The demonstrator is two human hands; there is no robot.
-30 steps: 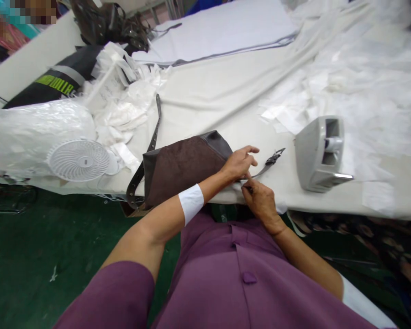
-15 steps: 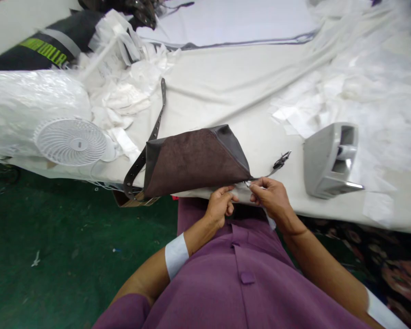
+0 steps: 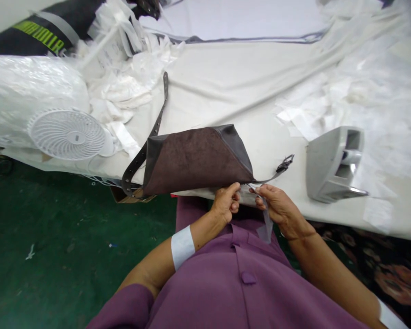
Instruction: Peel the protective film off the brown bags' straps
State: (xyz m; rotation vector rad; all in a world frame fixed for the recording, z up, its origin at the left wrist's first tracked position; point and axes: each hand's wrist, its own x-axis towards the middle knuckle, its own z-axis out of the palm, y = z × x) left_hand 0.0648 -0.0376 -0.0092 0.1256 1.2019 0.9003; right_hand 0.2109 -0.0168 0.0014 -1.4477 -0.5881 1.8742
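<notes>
A dark brown bag (image 3: pixel 198 160) with grey-black corner panels lies on the table's near edge. Its eyelet strap (image 3: pixel 137 162) loops off to the left, and a short strap with a buckle (image 3: pixel 285 163) sticks out on the right. My left hand (image 3: pixel 228 201) has its fingers curled, thumb and forefinger pinched at the bag's lower edge near the right corner; what they grip is too small to make out. Just right of it, my right hand (image 3: pixel 277 203) pinches a thin whitish strip (image 3: pixel 266 228), which hangs below the fingers and runs up toward the corner.
On the right stands a grey tape dispenser (image 3: pixel 332 167), with white paper scraps (image 3: pixel 356 100) behind. A white fan (image 3: pixel 70 135) lies on the left, beside clear plastic wrapping (image 3: pixel 37 82) and a black roll with green lettering (image 3: pixel 44 34). Below the table edge sits a cardboard box (image 3: pixel 123 194).
My left hand has moved slightly right and its fingers have closed at the bag's edge. My right hand has drawn back a little, and more of the whitish strip shows.
</notes>
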